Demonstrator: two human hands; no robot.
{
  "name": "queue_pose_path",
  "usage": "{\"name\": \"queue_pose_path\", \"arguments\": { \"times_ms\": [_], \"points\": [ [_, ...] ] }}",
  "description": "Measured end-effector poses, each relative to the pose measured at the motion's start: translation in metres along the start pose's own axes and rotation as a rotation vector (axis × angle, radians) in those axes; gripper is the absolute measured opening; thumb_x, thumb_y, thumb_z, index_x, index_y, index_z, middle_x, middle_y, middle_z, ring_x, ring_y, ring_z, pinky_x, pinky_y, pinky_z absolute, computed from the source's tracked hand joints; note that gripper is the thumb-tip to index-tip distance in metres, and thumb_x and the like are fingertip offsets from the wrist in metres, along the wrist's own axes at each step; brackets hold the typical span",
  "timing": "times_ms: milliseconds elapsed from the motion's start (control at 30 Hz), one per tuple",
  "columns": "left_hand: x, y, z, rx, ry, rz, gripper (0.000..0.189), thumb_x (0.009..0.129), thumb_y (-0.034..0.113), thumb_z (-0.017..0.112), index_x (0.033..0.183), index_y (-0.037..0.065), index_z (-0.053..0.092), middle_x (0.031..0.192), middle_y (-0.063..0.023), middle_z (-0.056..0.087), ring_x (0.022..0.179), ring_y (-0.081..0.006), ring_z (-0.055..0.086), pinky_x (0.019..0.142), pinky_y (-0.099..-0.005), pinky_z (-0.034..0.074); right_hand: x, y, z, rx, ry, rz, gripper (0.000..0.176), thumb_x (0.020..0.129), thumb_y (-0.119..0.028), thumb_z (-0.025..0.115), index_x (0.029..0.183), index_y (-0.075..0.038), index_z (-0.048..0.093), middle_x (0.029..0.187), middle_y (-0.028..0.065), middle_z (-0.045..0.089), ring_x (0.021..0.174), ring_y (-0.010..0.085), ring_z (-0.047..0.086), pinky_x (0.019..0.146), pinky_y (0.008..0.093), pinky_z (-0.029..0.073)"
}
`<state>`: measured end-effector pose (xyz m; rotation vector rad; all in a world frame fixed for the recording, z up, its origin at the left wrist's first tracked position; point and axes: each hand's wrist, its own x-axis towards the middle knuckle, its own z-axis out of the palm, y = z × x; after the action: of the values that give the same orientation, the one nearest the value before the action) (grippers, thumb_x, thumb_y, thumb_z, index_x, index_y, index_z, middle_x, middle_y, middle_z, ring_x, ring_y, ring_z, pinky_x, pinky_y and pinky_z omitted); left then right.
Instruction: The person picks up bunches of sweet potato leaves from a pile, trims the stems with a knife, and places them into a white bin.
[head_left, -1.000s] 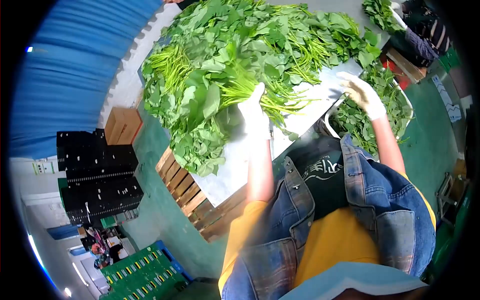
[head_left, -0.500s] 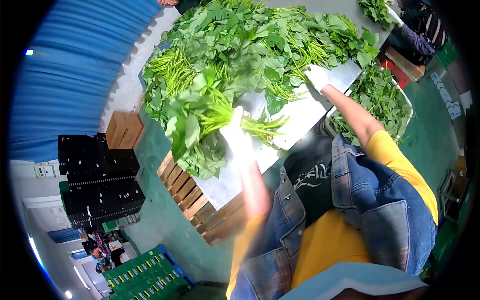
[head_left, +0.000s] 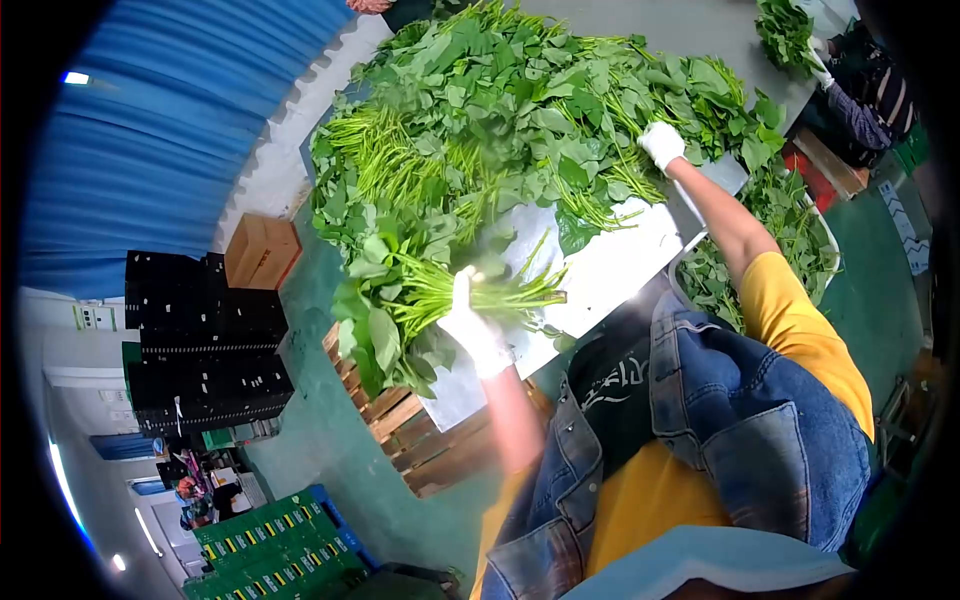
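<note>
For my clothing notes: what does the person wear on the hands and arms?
A white glove covers the left hand, another the right hand. The forearms are uncovered. A short yellow sleeve shows on the right arm, beside a blue denim vest.

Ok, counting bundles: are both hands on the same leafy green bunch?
No: the left hand alone grips the leafy green bunch; the right hand lies on the big pile.

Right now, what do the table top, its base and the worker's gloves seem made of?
Table top: likely sheet metal, pale grey, dull sheen. Base: wood, brown slats with gaps. Glove on the left hand gripping the greens bunch: white, maybe rubber or cloth; blurred.
</note>
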<state>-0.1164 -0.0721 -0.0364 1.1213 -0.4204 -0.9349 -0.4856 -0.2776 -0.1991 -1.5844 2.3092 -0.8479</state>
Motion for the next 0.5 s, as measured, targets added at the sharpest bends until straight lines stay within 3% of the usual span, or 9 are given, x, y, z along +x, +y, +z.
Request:
{"name": "queue_pose_path", "arguments": {
  "times_ms": [67,100,133,200,267,300,333,400,500],
  "points": [
    [-0.002,0.007,0.009,0.024,0.019,0.026,0.031,0.076,-0.002,0.064,0.106,-0.006,0.057,0.088,-0.0108,0.063,0.076,-0.0167,0.060,0.070,-0.0277,0.049,0.001,-0.028,-0.045,0.026,-0.042,0.010,0.024,0.068,-0.031,0.061,0.077,-0.009,0.062,0.078,0.0157,0.064,0.076,0.0343,0.061,0.069,0.0409,0.047],
    [-0.003,0.006,0.012,0.045,0.016,0.056,0.032,0.076,-0.001,0.064,0.106,-0.006,0.057,0.088,-0.0103,0.063,0.076,-0.0166,0.060,0.072,-0.0283,0.048,0.002,-0.034,-0.057,0.081,0.080,-0.112,0.023,0.068,-0.030,0.061,0.077,-0.008,0.059,0.074,0.0152,0.061,0.070,0.0318,0.058,0.066,0.0395,0.044],
    [-0.003,0.006,0.013,0.070,0.013,0.083,0.032,0.076,-0.001,0.064,0.107,-0.006,0.056,0.088,-0.0098,0.063,0.077,-0.0165,0.059,0.074,-0.0289,0.048,0.002,-0.039,-0.069,0.170,0.069,-0.133,0.017,0.071,-0.024,0.061,0.078,-0.008,0.058,0.073,0.0098,0.061,0.065,0.0236,0.057,0.063,0.0351,0.044],
    [0.001,-0.001,0.017,0.082,-0.037,0.088,0.035,0.076,0.002,0.064,0.109,-0.007,0.055,0.087,-0.0090,0.063,0.077,-0.0164,0.059,0.076,-0.0297,0.047,0.035,0.002,-0.034,0.429,0.104,-0.419,0.011,0.076,-0.018,0.059,0.080,-0.008,0.060,0.071,0.0032,0.061,0.059,0.0140,0.054,0.055,0.0291,0.042],
    [0.001,-0.008,0.024,0.067,-0.092,0.011,0.037,0.076,0.003,0.064,0.110,-0.008,0.055,0.084,-0.0090,0.062,0.077,-0.0160,0.058,0.076,-0.0289,0.047,0.028,-0.005,-0.034,0.930,-0.347,0.190,0.011,0.081,-0.014,0.057,0.088,-0.007,0.062,0.074,-0.0010,0.061,0.055,0.0071,0.052,0.048,0.0226,0.039],
    [0.000,-0.008,0.030,0.087,-0.102,0.018,0.037,0.075,0.000,0.064,0.110,-0.009,0.054,0.083,-0.0097,0.062,0.075,-0.0161,0.058,0.074,-0.0276,0.047,-0.010,-0.039,-0.070,0.818,-0.345,-0.219,0.018,0.084,-0.013,0.056,0.098,-0.005,0.061,0.076,-0.0007,0.061,0.053,0.0045,0.051,0.043,0.0176,0.037],
    [-0.004,-0.009,0.037,0.065,-0.093,0.038,0.033,0.075,-0.001,0.065,0.106,-0.009,0.056,0.083,-0.0101,0.062,0.073,-0.0161,0.058,0.073,-0.0270,0.048,-0.015,-0.056,-0.092,1.062,-0.735,0.306,0.019,0.084,-0.014,0.058,0.101,-0.006,0.061,0.079,-0.0017,0.062,0.054,0.0028,0.051,0.043,0.0143,0.035],
    [-0.007,-0.002,0.045,0.150,-0.155,-0.006,0.028,0.073,-0.003,0.066,0.100,-0.008,0.059,0.084,-0.0090,0.062,0.070,-0.0151,0.058,0.070,-0.0265,0.047,-0.047,-0.071,-0.087,1.162,-0.761,0.159,0.019,0.083,-0.016,0.060,0.099,-0.006,0.063,0.079,-0.0027,0.062,0.060,0.0022,0.053,0.046,0.0149,0.037],
    [-0.002,-0.015,0.049,0.194,-0.154,-0.057,0.022,0.072,-0.005,0.067,0.094,-0.008,0.061,0.083,-0.0081,0.062,0.069,-0.0139,0.057,0.066,-0.0261,0.047,-0.110,-0.117,-0.120,0.985,-0.562,-0.073,0.025,0.080,-0.013,0.063,0.103,-0.003,0.063,0.083,0.0016,0.062,0.068,0.0072,0.054,0.060,0.0212,0.043]
  ]
}}
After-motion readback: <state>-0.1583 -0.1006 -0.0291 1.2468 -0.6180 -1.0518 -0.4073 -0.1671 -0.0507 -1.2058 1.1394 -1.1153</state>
